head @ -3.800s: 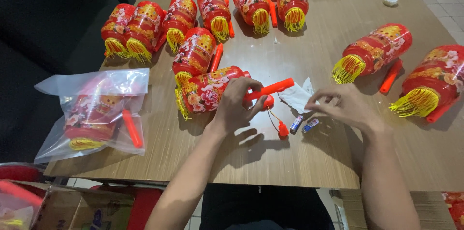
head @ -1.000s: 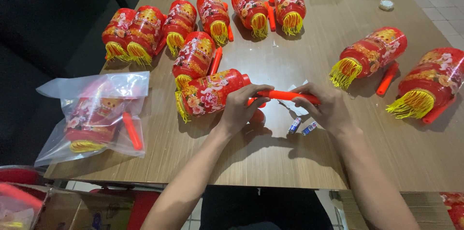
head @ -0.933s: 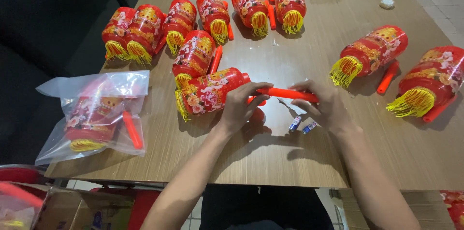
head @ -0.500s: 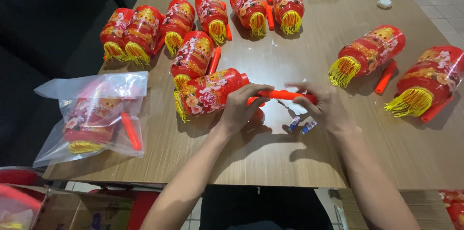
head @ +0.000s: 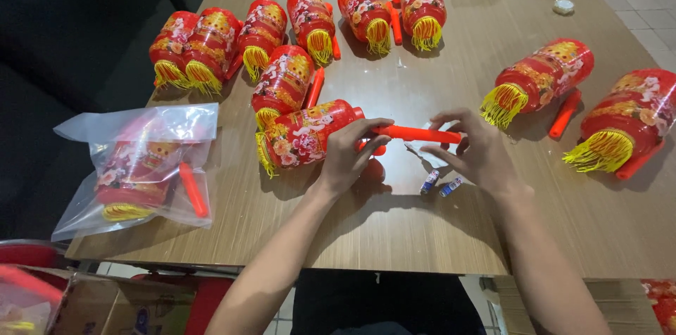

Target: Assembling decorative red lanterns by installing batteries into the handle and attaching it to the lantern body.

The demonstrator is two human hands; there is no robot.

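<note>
While both hands work at the table's (head: 394, 236) near middle, the left hand (head: 350, 155) closes around the inner end of an orange rod (head: 415, 135), and the right hand (head: 479, 152) pinches the rod's outer end between thumb and fingertips. The rod lies almost level, its long axis running left to right across the person's front, and its left end meets the red lantern (head: 304, 134) that lies on its side with its yellow fringe pointing away to the left. So lantern and rod form one line, the lantern to the left of the left hand and the rod spanning the gap between the hands. The left hand is the nearer one to the lantern, touching its end. Just below the right hand two small batteries (head: 439, 184) lie on the wood beside a scrap of clear wrapper (head: 424, 152). More lanterns lie farther off in a row and at the right, and a bagged lantern (head: 141, 169) sits at the left edge.
</note>
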